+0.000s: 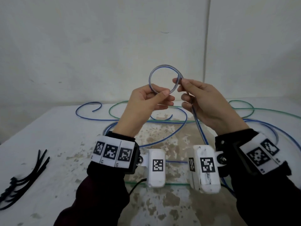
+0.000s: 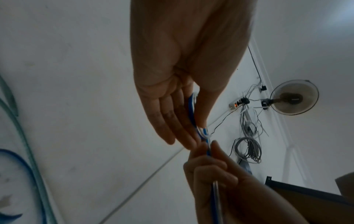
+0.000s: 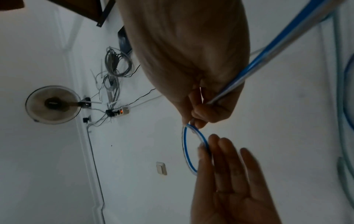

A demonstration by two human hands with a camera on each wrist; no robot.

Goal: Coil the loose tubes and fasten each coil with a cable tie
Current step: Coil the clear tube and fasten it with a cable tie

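Note:
A clear tube with a blue stripe forms one small loop (image 1: 152, 75) held up above the table (image 1: 48, 128). My left hand (image 1: 162, 95) pinches the loop's lower edge between thumb and fingers. Where the loop crosses itself, my right hand (image 1: 180, 84) pinches it, and the rest of the tube (image 1: 197, 124) trails through that palm down to the table. The left wrist view shows the tube (image 2: 190, 106) pressed between my left thumb and straight fingers. In the right wrist view the loop (image 3: 185, 151) spans from my right hand (image 3: 197, 119) to my left hand (image 3: 210, 151).
More loose tubes lie across the far half of the table, a green one (image 1: 117, 105) and blue ones (image 1: 81, 108). Several black cable ties (image 1: 24, 175) lie at the near left. A white wall stands just behind the table. A wall fan (image 2: 295, 97) shows overhead.

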